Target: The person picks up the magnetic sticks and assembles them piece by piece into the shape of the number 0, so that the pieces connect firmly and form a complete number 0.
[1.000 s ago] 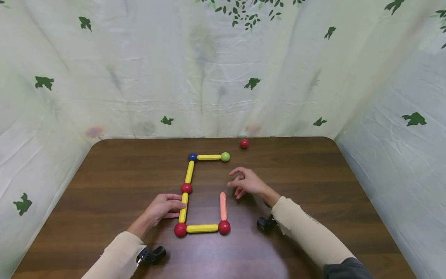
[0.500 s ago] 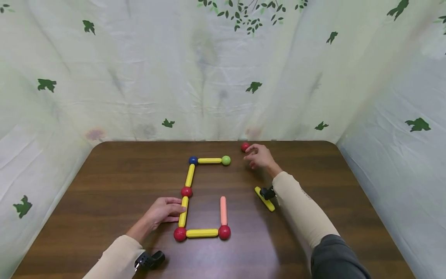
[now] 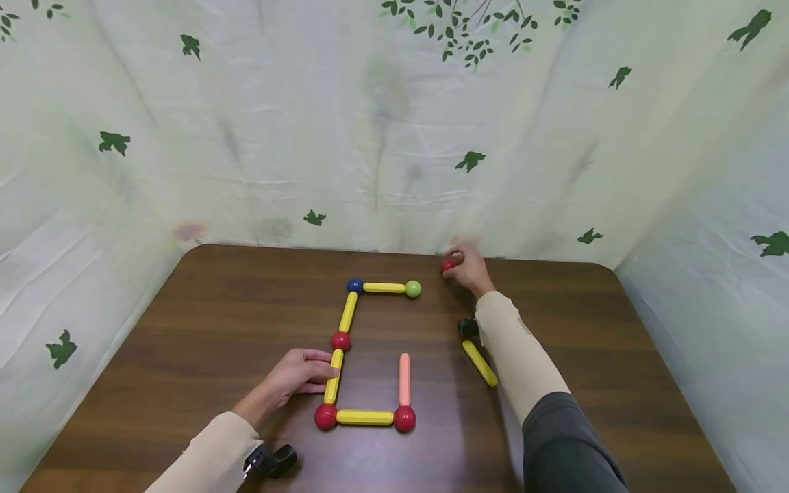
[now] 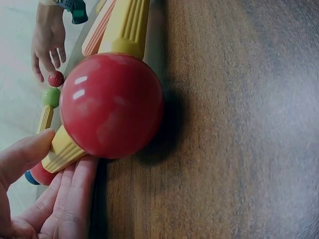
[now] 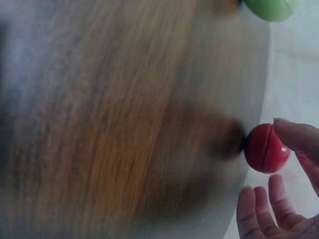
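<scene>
My left hand point(image 3: 298, 373) pinches a yellow building stick point(image 3: 333, 387) between thumb and fingers, at the left side of a flat stick-and-ball figure. A large red ball point(image 4: 112, 105) at that stick's near end fills much of the left wrist view. By the table's far edge, my right hand point(image 3: 471, 270) holds a loose red ball point(image 5: 266, 148) between thumb and fingertips. The figure also has a blue ball point(image 3: 355, 286), a green ball point(image 3: 413, 289) at its upper right end, and a pink stick point(image 3: 404, 380) standing off the lower right red ball point(image 3: 404, 419).
A loose yellow stick point(image 3: 479, 364) lies right of the figure, beside my right forearm. The wooden table point(image 3: 246, 322) ends at a pale cloth backdrop point(image 3: 277, 137) with leaf and bird prints. Black wrist cameras hang under both sleeves.
My right hand has moved away to the far edge and taken hold of the loose red ball. The loose yellow stick came into sight. My left hand has kept its grip.
</scene>
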The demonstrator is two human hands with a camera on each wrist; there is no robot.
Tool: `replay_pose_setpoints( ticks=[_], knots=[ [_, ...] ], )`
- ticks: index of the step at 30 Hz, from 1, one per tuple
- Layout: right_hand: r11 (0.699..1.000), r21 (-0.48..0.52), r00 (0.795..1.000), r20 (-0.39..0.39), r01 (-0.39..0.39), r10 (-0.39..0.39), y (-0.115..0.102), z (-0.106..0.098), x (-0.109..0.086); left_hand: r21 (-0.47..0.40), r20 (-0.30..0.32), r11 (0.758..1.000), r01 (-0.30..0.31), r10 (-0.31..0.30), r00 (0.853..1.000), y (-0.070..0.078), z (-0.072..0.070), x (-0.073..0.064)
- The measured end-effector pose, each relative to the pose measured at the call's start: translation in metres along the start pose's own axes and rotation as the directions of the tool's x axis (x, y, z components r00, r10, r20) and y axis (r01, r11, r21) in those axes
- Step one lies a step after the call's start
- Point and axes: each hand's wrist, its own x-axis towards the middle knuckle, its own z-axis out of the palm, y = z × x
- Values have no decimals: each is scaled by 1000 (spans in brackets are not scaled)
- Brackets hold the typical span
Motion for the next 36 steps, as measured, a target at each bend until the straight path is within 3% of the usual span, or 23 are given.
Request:
replay_pose_setpoints(
  ticks=[14,22,36],
  knots=[
    [982,-190,996,91,8,10,4,-7,1,16,15,1000,9,-9,1000,0,5,0],
    [986,-166,997,78,22,-10,6,-11,-2,4,9,1000,-3,3,1000,2,6,1],
    [999,46,985,174,-11,2,-5,-7,-40,-6,10,1000,-5,5,1000,0,2,1]
  ],
)
